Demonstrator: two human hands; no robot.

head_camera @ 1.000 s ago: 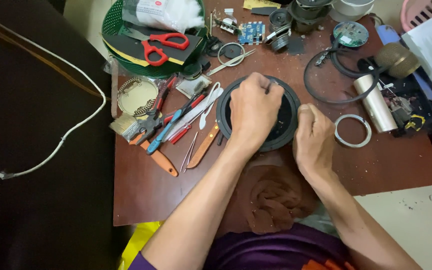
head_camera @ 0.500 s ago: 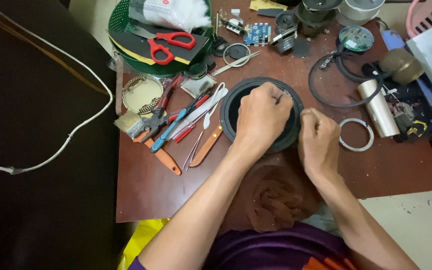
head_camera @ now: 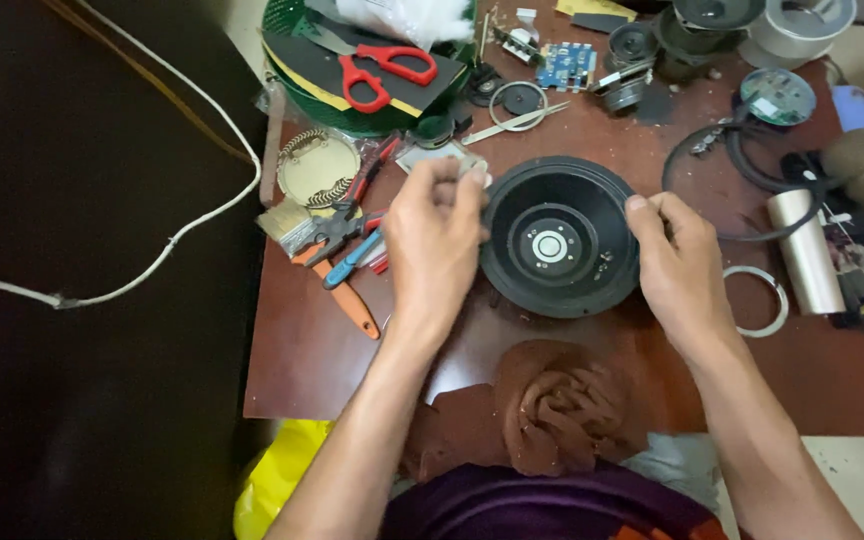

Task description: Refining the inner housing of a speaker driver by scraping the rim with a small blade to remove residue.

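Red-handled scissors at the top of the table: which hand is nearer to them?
Left. The left hand is just below the red-handled scissors, at the left edge of the black speaker frame. The right hand grips the frame's right rim, farther away.

Left hand (head_camera: 434, 238) fingers pinched, right hand (head_camera: 680, 262) curled — forearms converging

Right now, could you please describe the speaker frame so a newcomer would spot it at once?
On the brown table, look between the two hands. The speaker frame is the black round dish there, right hand on its rim. Unlike the thin rings nearby, it is wide and has a pale metal centre.
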